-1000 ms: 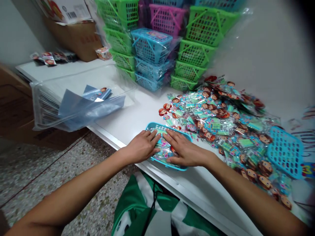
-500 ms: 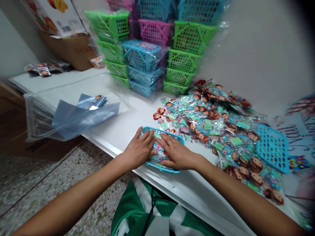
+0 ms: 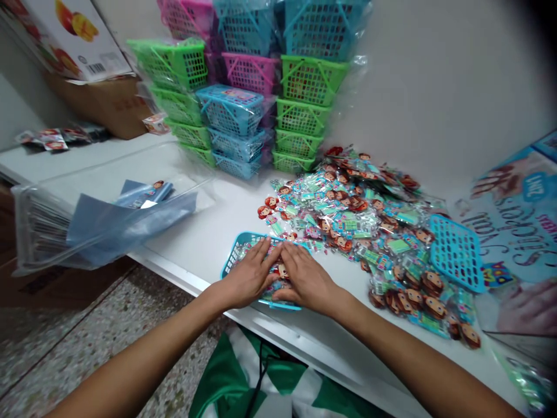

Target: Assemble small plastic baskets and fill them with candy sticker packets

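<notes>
A light-blue plastic basket rests at the table's front edge with small packets inside. My left hand lies flat over the packets on the basket's left side. From the right, my right hand presses flat on them too, its fingertips meeting those of the left. Both hands are open, fingers extended, and cover much of the basket. Just behind and to the right spreads a heap of clear packets with green contents and cartoon-doll heads. A blue lattice lid lies at the heap's right side.
Stacked green, pink and blue baskets in clear wrap stand against the wall. At left a clear plastic bag holds flat sheets, with blue sheets on it. Cardboard boxes stand back left. A printed box is at right.
The view has shifted, so the scene appears further left and slightly lower. My hands have moved closer together over the packets in the basket, and their fingertips now touch.
</notes>
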The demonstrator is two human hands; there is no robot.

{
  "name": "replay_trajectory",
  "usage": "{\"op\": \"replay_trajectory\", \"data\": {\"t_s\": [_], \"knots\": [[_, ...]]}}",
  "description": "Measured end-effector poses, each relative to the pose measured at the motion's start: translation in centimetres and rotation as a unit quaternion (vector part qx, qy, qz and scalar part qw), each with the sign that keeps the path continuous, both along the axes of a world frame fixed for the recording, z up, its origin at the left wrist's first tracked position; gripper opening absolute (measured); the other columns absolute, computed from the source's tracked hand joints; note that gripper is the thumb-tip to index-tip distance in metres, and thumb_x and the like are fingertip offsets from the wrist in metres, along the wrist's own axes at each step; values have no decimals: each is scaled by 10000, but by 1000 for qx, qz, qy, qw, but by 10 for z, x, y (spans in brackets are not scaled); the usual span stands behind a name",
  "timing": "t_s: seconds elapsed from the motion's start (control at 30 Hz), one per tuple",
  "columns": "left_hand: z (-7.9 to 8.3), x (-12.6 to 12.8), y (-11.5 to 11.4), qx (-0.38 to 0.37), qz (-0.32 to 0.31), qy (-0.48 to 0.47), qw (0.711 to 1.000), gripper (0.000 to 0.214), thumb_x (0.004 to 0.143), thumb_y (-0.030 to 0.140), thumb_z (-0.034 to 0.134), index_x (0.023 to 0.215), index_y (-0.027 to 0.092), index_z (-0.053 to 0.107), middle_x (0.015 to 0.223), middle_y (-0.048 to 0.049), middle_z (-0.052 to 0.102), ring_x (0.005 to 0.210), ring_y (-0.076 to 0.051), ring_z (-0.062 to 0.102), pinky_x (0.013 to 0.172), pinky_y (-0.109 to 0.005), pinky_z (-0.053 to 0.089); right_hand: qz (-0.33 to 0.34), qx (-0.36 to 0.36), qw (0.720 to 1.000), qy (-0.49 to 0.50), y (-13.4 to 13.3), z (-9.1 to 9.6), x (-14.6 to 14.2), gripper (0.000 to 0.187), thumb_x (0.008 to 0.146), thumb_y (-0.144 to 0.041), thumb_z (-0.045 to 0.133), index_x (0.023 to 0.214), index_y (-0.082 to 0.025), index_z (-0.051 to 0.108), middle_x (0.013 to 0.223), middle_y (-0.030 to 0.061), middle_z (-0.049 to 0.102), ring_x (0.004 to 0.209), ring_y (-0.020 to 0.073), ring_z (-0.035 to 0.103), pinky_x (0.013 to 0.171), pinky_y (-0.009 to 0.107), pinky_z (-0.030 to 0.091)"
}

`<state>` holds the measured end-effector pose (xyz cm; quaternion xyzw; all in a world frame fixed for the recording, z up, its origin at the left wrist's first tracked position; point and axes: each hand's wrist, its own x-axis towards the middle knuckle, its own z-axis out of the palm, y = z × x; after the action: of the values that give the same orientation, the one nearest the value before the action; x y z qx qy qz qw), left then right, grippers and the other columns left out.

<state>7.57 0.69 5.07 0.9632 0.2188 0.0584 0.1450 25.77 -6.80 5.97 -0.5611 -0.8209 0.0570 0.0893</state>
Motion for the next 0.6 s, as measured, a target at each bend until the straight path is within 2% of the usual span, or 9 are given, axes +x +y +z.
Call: {"op": "replay_trajectory", "data": {"t_s": [0.03, 0.1, 0.2, 0.27, 0.4, 0.5, 0.53, 0.6], "knots": [[2, 0, 0, -4, -1, 8, 1000, 598, 948, 405, 282, 1465, 139, 141, 1521, -211, 114, 1411, -307, 58, 1122, -495, 197, -12, 1, 1000, -5, -4, 3, 1, 972, 705, -630, 634, 1357, 29, 341, 1411, 290, 342, 1336, 377, 277, 1100, 500, 240], [5, 0, 1, -9, -7, 14, 1000, 577, 946, 412, 284, 1467, 203, 154, 1523, -192, 134, 1406, -322, 97, 1110, -513, 213, -6, -8, 1000, -10, -10, 11, 4, 792, 810, -592, 534, 1330, -9, 405, 1387, 252, 406, 1322, 343, 323, 1094, 479, 247], [7, 1, 0, -12, -7, 14, 1000, 566, 946, 435, 270, 1467, 247, 154, 1518, -185, 160, 1403, -325, 120, 1105, -516, 217, -13, -14, 1000, -25, -12, 17, 5, 462, 947, -406, 369, 1281, -109, 487, 1339, 170, 501, 1275, 272, 411, 1064, 459, 266], [7, 2, 0, -11, -1, 16, 1000, 561, 946, 440, 264, 1466, 260, 157, 1516, -188, 162, 1404, -330, 109, 1105, -521, 206, -50, -9, 997, -52, -10, 16, 3, 387, 968, -318, 327, 1238, -127, 527, 1300, 163, 539, 1187, 270, 497, 1002, 465, 310], [6, 3, -1, -15, -2, 15, 1000, 539, 943, 440, 280, 1457, 325, 165, 1534, -141, 126, 1402, -349, 104, 1096, -546, 203, -60, -38, 995, -65, -6, 15, 4, 365, 976, -327, 308, 1163, -160, 574, 1223, 131, 600, 1002, 251, 603, 908, 444, 356], [4, 3, 1, -17, -4, 21, 1000, 541, 937, 457, 289, 1452, 344, 172, 1540, -122, 109, 1397, -362, 120, 1086, -552, 220, -14, -66, 998, -20, -5, 23, 17, 385, 970, -403, 326, 1208, -189, 542, 1285, 102, 563, 1111, 242, 554, 990, 455, 289], [4, 3, 1, -15, -5, 23, 1000, 543, 936, 460, 289, 1453, 339, 174, 1539, -126, 113, 1396, -362, 125, 1085, -552, 220, 7, -78, 997, -9, -5, 26, 21, 434, 946, -462, 372, 1261, -193, 500, 1336, 107, 519, 1157, 251, 523, 1015, 467, 261], [2, 3, 2, -10, -8, 24, 1000, 545, 936, 458, 290, 1454, 335, 170, 1537, -130, 119, 1398, -358, 122, 1088, -551, 211, 34, -99, 994, -10, -5, 32, 27, 643, 844, -570, 511, 1352, -191, 402, 1414, 130, 424, 1192, 282, 489, 1026, 484, 246]]}}
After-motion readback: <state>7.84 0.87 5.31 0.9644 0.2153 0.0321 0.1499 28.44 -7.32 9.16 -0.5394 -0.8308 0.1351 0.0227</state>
